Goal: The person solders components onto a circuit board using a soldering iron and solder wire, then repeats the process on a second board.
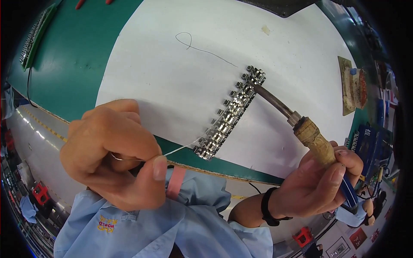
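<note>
A strip of shiny metal components [231, 115] lies slantwise on the white paper [159, 73]. My left hand [118, 150] is closed, pinching a thin silvery solder wire [183, 147] between thumb and forefinger. From there the wire runs up along the near-left side of the strip. In my right hand [325, 180] is a soldering iron [310, 135], gripped by its handle, which has tan wrapping and a blue end. The iron's dark tip touches or hovers just over the strip's far end; I cannot tell which.
A thin dark loose wire [202, 50] curls on the paper beyond the strip. At the right sits a worn block on a flat plate [353, 88], beside a blue box [365, 146]. A green board with metal parts [36, 38] rests on the green table [81, 56] at far left.
</note>
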A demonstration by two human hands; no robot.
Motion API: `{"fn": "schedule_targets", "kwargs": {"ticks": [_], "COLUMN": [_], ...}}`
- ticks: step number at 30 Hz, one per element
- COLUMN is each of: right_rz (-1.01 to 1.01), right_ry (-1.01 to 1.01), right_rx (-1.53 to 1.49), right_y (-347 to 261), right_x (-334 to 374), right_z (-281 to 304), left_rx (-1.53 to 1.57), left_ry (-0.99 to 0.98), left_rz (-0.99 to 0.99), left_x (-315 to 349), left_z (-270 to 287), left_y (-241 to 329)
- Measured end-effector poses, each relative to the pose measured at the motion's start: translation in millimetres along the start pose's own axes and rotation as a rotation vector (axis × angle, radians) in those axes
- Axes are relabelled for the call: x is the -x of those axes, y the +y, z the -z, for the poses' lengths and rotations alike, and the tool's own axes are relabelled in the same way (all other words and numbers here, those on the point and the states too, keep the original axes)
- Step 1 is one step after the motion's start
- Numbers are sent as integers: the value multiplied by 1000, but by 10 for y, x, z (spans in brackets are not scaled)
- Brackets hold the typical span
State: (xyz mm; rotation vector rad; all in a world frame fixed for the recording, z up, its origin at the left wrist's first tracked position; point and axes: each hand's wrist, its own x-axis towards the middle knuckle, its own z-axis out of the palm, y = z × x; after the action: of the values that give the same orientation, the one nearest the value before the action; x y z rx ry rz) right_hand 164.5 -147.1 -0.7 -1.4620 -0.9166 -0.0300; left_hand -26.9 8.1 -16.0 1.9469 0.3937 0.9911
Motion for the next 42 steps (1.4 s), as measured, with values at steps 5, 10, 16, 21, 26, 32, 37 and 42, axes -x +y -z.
{"fn": "schedule_targets", "kwargs": {"ticks": [5, 10, 16, 21, 26, 32, 37, 42], "right_rz": [-61, -48, -27, 5, 54, 71, 63, 71], "right_ry": [229, 180, 229, 244, 177, 132, 101, 100], "right_rx": [135, 130, 103, 83, 88, 103, 114, 136], "right_y": [-8, -11, 3, -1, -31, -26, -25, -13], "right_x": [36, 22, 55, 56, 74, 72, 67, 70], "right_z": [-89, -87, -59, -24, -7, -13, -17, -21], "left_rx": [-51, -32, 47, -4, 6, 0, 16, -21], "left_ry": [4, 69, 72, 33, 15, 7, 31, 9], "left_rz": [77, 86, 96, 106, 103, 109, 86, 82], "left_x": [6, 31, 43, 31, 21, 27, 30, 27], "left_z": [-5, -28, -21, -4, 2, 6, -11, -2], "left_y": [41, 57, 57, 81, 66, 65, 42, 51]}}
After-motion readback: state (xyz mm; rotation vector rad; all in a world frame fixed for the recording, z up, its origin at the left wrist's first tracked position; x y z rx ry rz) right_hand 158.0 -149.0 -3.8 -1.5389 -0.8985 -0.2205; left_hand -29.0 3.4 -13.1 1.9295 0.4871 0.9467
